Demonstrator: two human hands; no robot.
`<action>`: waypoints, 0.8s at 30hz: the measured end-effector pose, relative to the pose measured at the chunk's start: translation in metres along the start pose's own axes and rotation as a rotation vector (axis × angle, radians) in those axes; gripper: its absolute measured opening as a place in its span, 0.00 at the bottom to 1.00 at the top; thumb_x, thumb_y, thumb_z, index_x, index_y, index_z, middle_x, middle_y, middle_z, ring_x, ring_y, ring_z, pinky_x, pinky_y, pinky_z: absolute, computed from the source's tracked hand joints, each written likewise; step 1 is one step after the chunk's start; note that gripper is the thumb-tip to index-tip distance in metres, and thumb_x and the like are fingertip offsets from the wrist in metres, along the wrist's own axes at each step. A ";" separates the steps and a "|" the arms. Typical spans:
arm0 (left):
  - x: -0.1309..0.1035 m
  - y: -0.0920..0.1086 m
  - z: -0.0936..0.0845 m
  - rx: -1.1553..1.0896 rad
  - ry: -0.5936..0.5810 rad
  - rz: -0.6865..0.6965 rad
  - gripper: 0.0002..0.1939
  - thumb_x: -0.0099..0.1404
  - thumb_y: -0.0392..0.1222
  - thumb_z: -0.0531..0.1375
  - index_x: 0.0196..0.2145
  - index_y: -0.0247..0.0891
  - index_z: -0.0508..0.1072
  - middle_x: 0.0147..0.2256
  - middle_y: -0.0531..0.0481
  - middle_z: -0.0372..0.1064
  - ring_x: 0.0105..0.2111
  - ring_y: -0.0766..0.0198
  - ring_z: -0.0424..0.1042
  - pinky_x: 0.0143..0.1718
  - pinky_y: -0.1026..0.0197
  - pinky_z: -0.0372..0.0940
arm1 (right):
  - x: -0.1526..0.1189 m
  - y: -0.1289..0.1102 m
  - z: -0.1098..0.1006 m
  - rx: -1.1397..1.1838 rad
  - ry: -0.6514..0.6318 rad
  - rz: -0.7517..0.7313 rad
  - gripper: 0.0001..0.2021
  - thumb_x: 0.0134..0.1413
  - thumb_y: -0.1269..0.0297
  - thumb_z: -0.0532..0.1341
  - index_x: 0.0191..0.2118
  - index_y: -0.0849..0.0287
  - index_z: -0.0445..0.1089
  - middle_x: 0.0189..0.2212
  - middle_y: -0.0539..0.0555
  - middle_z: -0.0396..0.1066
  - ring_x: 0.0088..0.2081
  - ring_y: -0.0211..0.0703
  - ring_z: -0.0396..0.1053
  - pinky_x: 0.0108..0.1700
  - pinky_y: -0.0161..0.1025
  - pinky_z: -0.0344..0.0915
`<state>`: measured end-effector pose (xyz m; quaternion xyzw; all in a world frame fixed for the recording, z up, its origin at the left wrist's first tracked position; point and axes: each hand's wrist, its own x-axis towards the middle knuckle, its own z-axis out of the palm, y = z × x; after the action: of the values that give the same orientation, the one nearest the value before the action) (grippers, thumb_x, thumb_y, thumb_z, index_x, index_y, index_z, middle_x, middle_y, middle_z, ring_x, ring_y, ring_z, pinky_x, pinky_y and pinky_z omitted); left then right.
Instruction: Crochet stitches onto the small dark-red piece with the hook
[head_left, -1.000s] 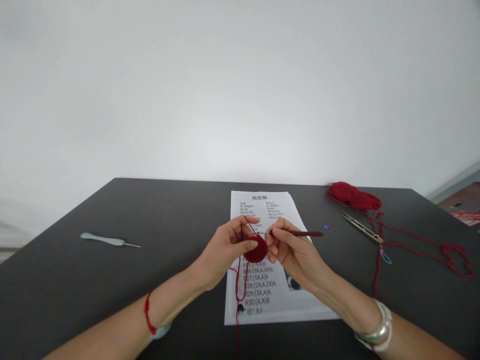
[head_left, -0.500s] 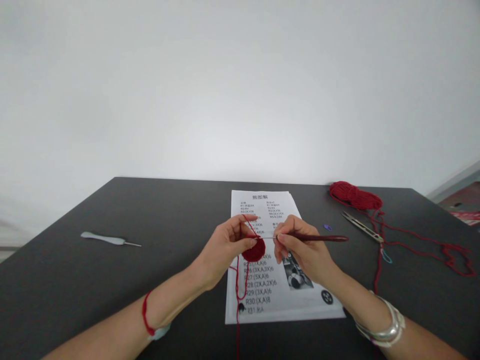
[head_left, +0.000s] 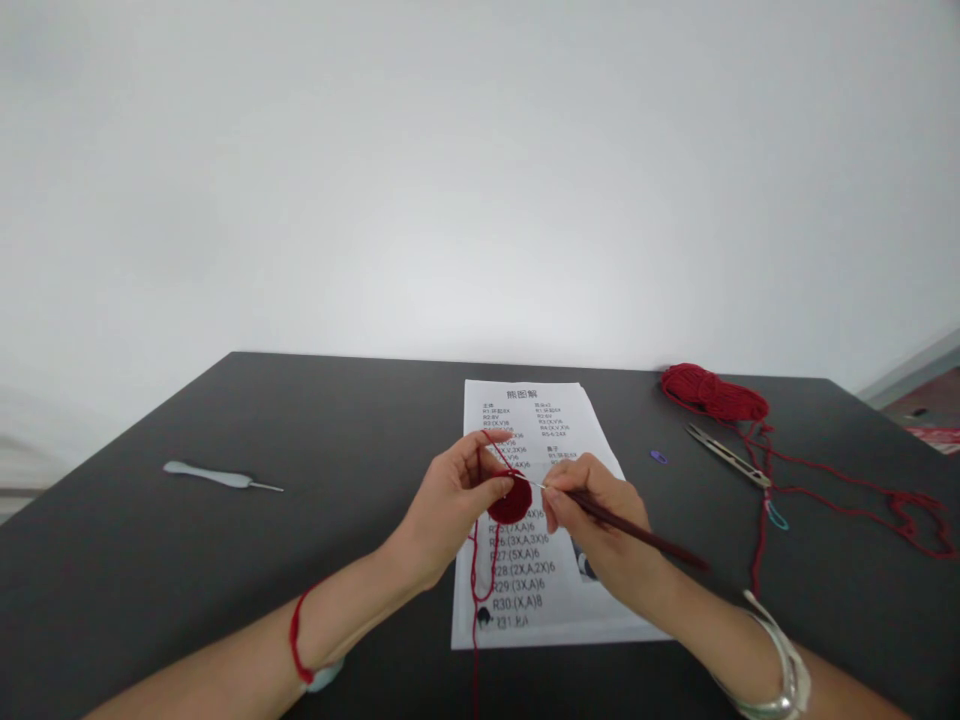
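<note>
Between thumb and fingers, my left hand (head_left: 457, 493) pinches a small round piece of dark red crochet (head_left: 511, 499). A red strand (head_left: 495, 445) runs up over its raised index finger, and more yarn hangs in a loop below. My right hand (head_left: 597, 512) is closed round a crochet hook (head_left: 634, 530) with a dark reddish-brown handle, which slants down to the right. The hook's thin metal shaft reaches the upper edge of the crochet piece; its tip is too small to make out. Both hands are above a printed pattern sheet (head_left: 559, 620).
A grey-handled crochet hook (head_left: 210, 476) lies at the left of the black table (head_left: 337, 420). On the right are a red yarn skein (head_left: 712, 392), thread snips (head_left: 726, 455) with a teal loop, a purple stitch marker (head_left: 658, 457) and loose red yarn (head_left: 847, 490). A wall stands behind.
The hook's handle has swung from nearly level to slanting down to the right, as my right hand turned and dropped slightly. My left hand keeps its pinch on the crochet piece.
</note>
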<state>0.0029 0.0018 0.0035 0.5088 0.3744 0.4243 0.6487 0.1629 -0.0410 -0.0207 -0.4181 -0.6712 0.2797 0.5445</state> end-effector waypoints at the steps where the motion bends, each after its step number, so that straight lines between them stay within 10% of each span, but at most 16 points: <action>1: -0.001 0.000 0.001 0.002 0.022 0.008 0.20 0.51 0.31 0.62 0.43 0.33 0.68 0.23 0.60 0.64 0.24 0.71 0.64 0.27 0.66 0.60 | -0.002 0.000 0.002 -0.079 0.014 -0.059 0.07 0.57 0.73 0.55 0.31 0.54 0.60 0.22 0.46 0.64 0.22 0.35 0.62 0.25 0.33 0.61; 5: -0.003 -0.001 0.006 0.020 0.092 0.013 0.19 0.51 0.33 0.62 0.43 0.33 0.69 0.22 0.59 0.65 0.24 0.70 0.65 0.29 0.64 0.62 | -0.007 0.000 0.011 -0.273 0.022 -0.269 0.08 0.57 0.76 0.53 0.35 0.53 0.59 0.27 0.48 0.67 0.26 0.37 0.67 0.29 0.34 0.64; 10: -0.002 -0.004 0.006 0.070 0.136 0.060 0.18 0.51 0.32 0.62 0.42 0.33 0.71 0.21 0.59 0.66 0.23 0.70 0.65 0.28 0.65 0.63 | -0.009 0.002 0.015 -0.194 0.102 -0.043 0.06 0.60 0.72 0.52 0.34 0.54 0.57 0.22 0.45 0.61 0.19 0.34 0.59 0.21 0.32 0.59; 24: 0.000 0.001 0.000 -0.199 -0.031 -0.126 0.22 0.49 0.30 0.66 0.44 0.34 0.72 0.23 0.57 0.69 0.23 0.71 0.67 0.29 0.66 0.64 | 0.004 0.015 0.004 -0.456 -0.140 -0.524 0.10 0.59 0.77 0.53 0.39 0.54 0.61 0.27 0.50 0.67 0.27 0.40 0.64 0.27 0.36 0.62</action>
<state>0.0031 0.0017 0.0042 0.4242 0.3515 0.4098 0.7271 0.1626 -0.0295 -0.0325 -0.3223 -0.8366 0.0014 0.4429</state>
